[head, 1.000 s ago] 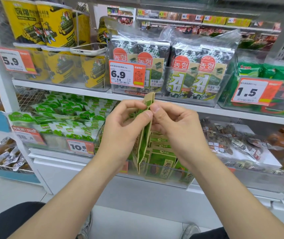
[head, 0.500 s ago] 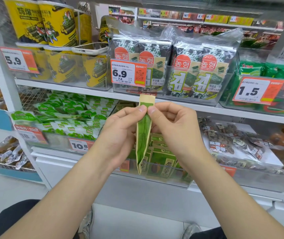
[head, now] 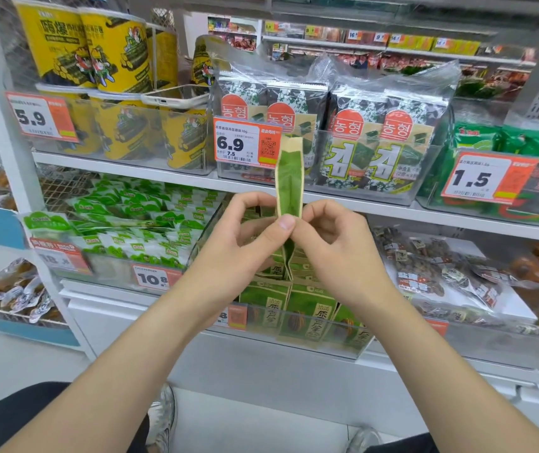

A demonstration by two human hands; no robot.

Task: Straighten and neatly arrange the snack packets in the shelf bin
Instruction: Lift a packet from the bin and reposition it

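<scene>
Head view: L hand (head: 245, 237) and R hand (head: 333, 243) both pinch one green snack packet (head: 290, 181) at its mid part, fingers curled on it. It is upright, edge-on, above the shelf bin (head: 327, 353) at centre. Vs. 0.5 s ago: the fingers then pinched its top, now the upper half sticks up above them. Other packets (head: 307, 308) stand in the bin.
</scene>
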